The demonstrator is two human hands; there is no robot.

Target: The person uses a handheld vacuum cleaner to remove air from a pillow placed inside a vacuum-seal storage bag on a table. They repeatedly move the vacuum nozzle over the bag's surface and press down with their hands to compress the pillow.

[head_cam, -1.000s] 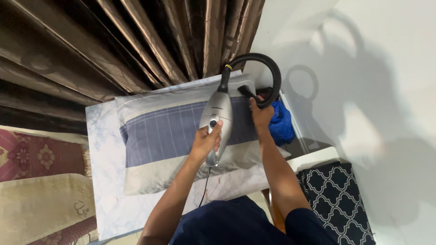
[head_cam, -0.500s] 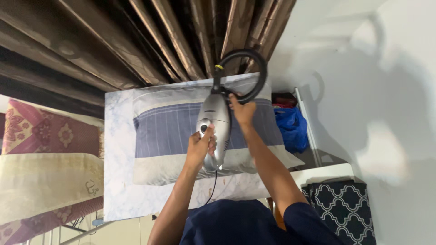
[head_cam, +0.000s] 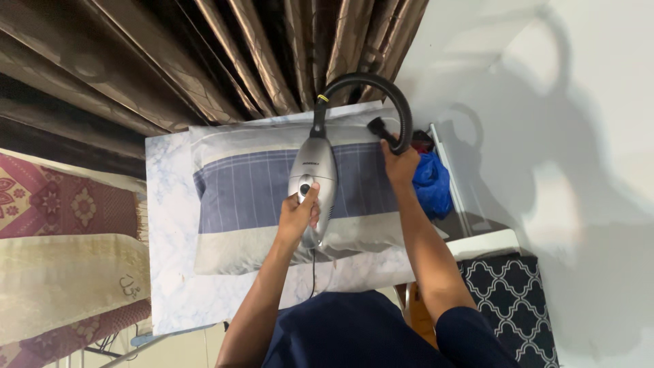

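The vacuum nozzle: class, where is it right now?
In the head view, the nozzle sits on the pillow's upper right corner, held by the right hand.

One head-worn camera looks steeply down, close over the table (head_cam: 170,286).

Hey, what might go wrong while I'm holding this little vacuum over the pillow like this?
The power cord hangs from the vacuum down toward your lap, so it may snag as you move. The hose loops tightly back to the nozzle in your right hand; it might kink. The pillow lies near the table edge by the curtain and might slide.
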